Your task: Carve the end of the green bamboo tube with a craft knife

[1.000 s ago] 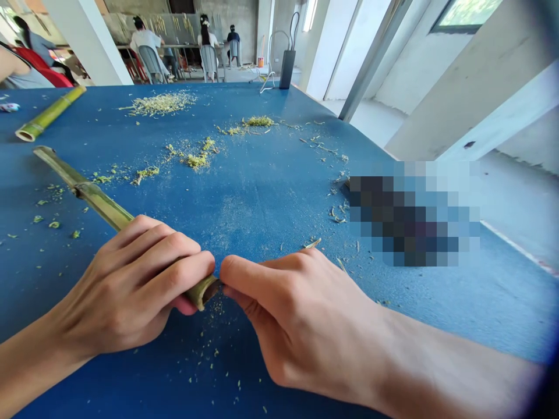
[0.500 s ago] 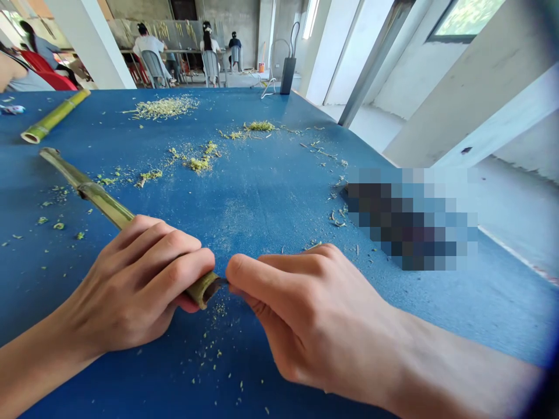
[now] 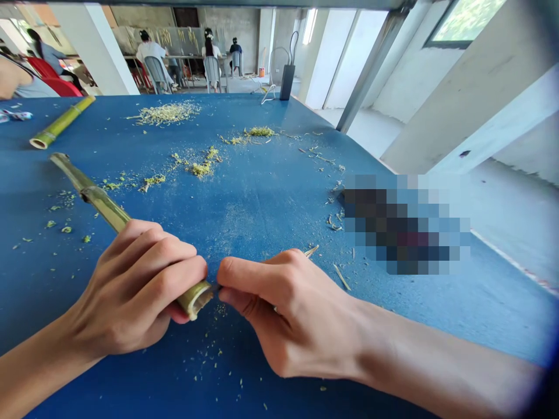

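A green bamboo tube [image 3: 105, 208] slants across the blue table [image 3: 279, 198], its hollow near end facing me. My left hand [image 3: 144, 285] is wrapped round the tube close to that end. Just right of the opening, my right hand [image 3: 283, 308] is closed in a pinch. A small dark tip shows between its fingers and the tube's rim; the rest of what it holds is hidden. Fine shavings lie on the table below the opening.
Another bamboo tube [image 3: 63, 122] lies at the back left. Shaving piles [image 3: 168, 112] dot the table. A black box [image 3: 287, 81] with cables stands at the far edge. A blurred dark object [image 3: 397, 224] lies at right. People sit in the background.
My right hand has shifted slightly left, staying at the tube's end. The tube's opening faces me a little more. The whole view has shifted slightly.
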